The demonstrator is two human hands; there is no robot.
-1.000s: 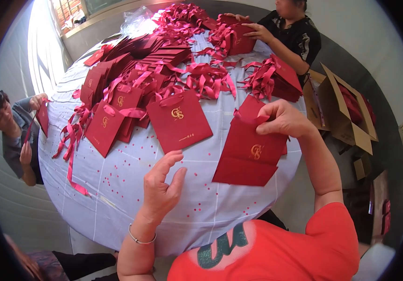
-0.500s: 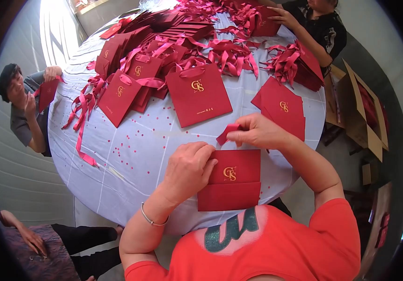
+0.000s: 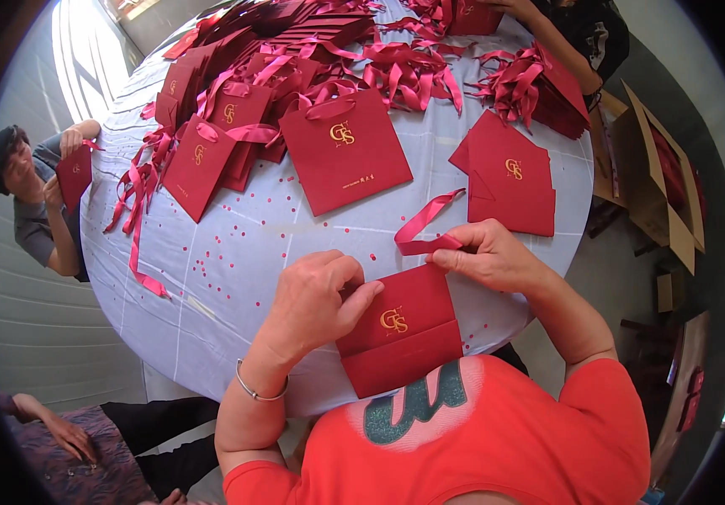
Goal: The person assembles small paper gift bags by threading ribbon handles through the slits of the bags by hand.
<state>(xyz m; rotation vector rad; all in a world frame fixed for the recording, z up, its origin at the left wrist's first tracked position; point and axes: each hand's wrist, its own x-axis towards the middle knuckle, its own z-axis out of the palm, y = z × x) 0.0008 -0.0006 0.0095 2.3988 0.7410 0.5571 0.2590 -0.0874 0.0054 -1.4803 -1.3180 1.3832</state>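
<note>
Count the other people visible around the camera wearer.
3: a person in grey at the table's left edge, a person in black at the upper right, and a person in a patterned garment at the lower left. Others may be hidden or out of frame.

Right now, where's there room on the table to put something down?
Bare tablecloth shows between the middle red bag and the overlapping bags right of it. Another patch lies between the left hand and the cloth's near-left edge. It's crowded at the far side, with ribbons and piled bags.
</note>
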